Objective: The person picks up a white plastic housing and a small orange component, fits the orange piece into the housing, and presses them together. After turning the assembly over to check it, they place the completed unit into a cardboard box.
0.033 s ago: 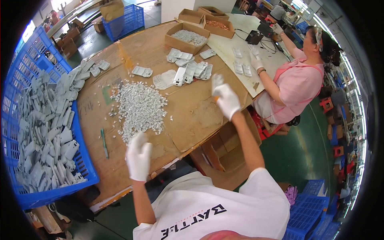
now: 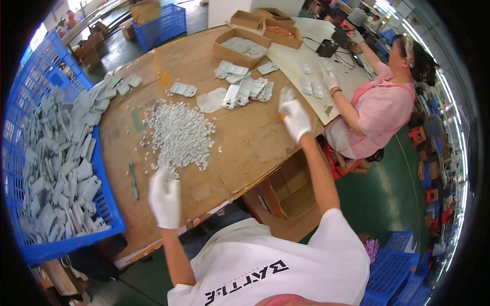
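Note:
My left hand (image 2: 165,200), in a white glove, is at the near edge of a heap of small light-grey plastic parts (image 2: 182,133). Its fingers are drawn together by the heap; whether a part is between them is too small to tell. On the right, above the table edge, my gloved right hand (image 2: 297,121) is closed on a light-grey plastic shell (image 2: 287,96), blurred by motion. A spot of orange shows beside its fingers. Beyond the heap lie several phone-shaped plastic shells (image 2: 245,89), some stacked, and a single shell (image 2: 184,90).
A blue crate (image 2: 115,217) full of grey shells stands at the left. A green pen (image 2: 133,181) lies on the cardboard-covered table (image 2: 240,158). Cardboard boxes (image 2: 220,51) of small parts stand at the back. A co-worker in pink (image 2: 383,112) sits at the right.
My left hand has shifted left and slightly down along the heap's near edge. My right hand, with the shell, has moved a little to the right and its fingers have turned upward.

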### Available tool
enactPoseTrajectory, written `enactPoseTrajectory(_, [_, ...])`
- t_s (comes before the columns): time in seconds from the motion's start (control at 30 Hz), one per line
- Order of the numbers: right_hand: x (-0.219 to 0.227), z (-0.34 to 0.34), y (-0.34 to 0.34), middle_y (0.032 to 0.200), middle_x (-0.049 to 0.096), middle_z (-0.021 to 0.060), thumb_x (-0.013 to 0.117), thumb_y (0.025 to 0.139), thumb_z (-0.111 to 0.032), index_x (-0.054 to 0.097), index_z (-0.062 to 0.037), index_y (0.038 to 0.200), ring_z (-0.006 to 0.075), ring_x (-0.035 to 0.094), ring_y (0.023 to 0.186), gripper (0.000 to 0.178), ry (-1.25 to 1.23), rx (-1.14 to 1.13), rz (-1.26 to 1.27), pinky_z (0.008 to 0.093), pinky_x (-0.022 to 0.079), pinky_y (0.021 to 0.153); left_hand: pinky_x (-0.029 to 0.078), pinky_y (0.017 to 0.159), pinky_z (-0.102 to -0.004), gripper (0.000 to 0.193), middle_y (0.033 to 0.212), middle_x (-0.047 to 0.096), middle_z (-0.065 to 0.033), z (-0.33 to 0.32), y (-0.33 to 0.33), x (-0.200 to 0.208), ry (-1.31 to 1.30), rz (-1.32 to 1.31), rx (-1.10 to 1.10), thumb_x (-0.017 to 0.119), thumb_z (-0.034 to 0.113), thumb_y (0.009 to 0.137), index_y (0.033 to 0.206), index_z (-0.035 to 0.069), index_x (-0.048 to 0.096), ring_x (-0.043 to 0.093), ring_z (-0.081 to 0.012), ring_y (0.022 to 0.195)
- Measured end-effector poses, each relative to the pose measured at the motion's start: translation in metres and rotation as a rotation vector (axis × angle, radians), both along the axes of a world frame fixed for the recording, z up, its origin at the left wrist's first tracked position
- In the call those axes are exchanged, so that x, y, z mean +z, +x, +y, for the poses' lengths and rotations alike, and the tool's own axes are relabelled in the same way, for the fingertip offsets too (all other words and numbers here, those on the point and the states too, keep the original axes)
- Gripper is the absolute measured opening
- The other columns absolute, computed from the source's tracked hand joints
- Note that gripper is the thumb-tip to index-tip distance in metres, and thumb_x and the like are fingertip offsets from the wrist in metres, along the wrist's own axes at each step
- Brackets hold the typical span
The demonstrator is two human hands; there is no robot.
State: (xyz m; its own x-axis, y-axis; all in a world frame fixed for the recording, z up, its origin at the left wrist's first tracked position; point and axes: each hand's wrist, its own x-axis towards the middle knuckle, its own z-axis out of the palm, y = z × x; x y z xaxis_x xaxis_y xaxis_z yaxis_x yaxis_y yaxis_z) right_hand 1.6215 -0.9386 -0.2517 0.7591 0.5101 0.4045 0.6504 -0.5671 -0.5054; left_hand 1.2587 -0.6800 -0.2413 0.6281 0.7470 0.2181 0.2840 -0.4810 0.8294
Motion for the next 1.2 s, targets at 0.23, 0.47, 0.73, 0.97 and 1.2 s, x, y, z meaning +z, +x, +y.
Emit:
enactPoseTrajectory(0.23, [-0.038,-0.068,0.173,0.116,0.060,0.0165,0.056,0.081,-0.004,0.061,-0.0076,0.111,0.0361,0.058,0.107,0.030,-0.482,-0.351,-0.273,0.0445,0.048,0.093,0.042,0.105,-0.0472,0.047,0.133,0.053,-0.0202,0.119,-0.052,0.006,0.821,0.821,0.616,0.067,0.016,0.084,0.128,0.004,0.057,0.049,-0.0397,0.124])
enactPoseTrajectory(0.47, [0.012,0.055,-0.009,0.117,0.059,0.0168,0.056,0.075,0.004,0.058,-0.0053,0.116,0.0348,0.057,0.112,0.042,-0.206,-0.060,-0.300,0.0417,0.046,0.098,0.056,0.079,-0.0473,0.048,0.112,0.062,-0.0153,0.152,-0.076,-0.012,0.443,1.134,0.769,0.060,0.019,0.089,0.135,0.009,0.050,0.065,-0.0335,0.102])
enactPoseTrajectory(0.73, [-0.025,0.099,-0.151,0.108,0.064,0.0132,0.069,0.075,-0.004,0.062,-0.0096,0.108,0.0335,0.062,0.102,0.034,-0.012,0.398,-0.086,0.0418,0.051,0.088,0.055,0.075,-0.0481,0.026,0.104,0.065,-0.0180,0.173,-0.059,-0.005,0.659,1.007,0.810,0.050,0.024,0.097,0.117,0.018,0.065,0.067,-0.0330,0.092])
enactPoseTrajectory(0.97, [-0.034,0.080,-0.149,0.102,0.061,0.0127,0.066,0.073,0.001,0.064,-0.0062,0.100,0.0336,0.058,0.100,0.029,-0.237,0.431,-0.204,0.0418,0.049,0.088,0.056,0.065,-0.0456,0.056,0.079,0.066,-0.0161,0.220,-0.029,-0.046,0.391,0.457,1.111,0.064,0.033,0.086,0.135,0.011,0.048,0.068,-0.0342,0.071])
enactPoseTrajectory(1.2, [-0.035,0.075,-0.131,0.094,0.062,0.0130,0.061,0.072,0.005,0.065,-0.0063,0.087,0.0340,0.059,0.092,0.019,-0.251,0.530,-0.222,0.0426,0.050,0.083,0.056,0.074,-0.0329,0.018,0.099,0.067,-0.0126,0.186,-0.020,-0.024,0.542,0.795,0.839,0.058,0.013,0.086,0.082,0.011,0.075,0.065,-0.0268,0.096])
